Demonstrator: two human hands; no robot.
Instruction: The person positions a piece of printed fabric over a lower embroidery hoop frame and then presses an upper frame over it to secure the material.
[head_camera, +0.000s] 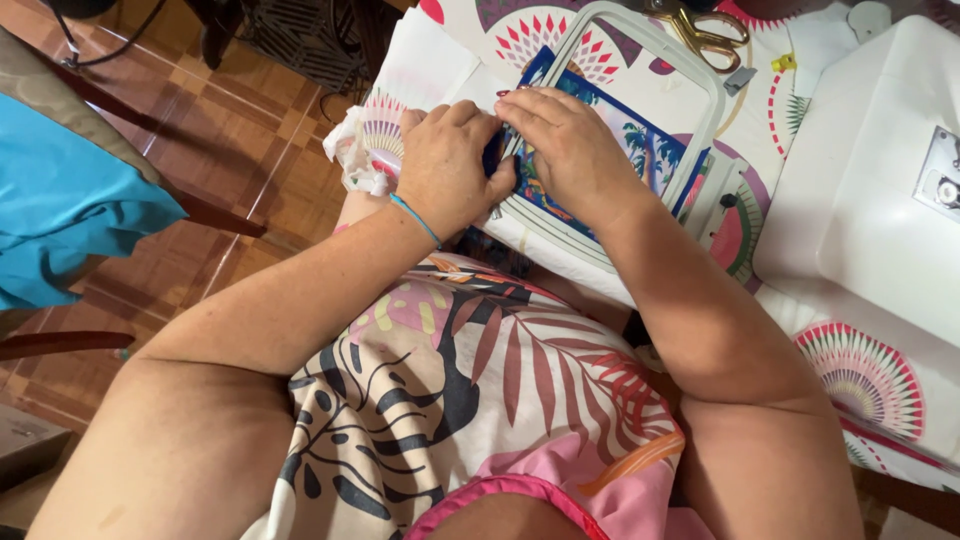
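Blue printed fabric (640, 140) sits inside the white hoop (655, 45), both hands (510, 150) pressing its edge.
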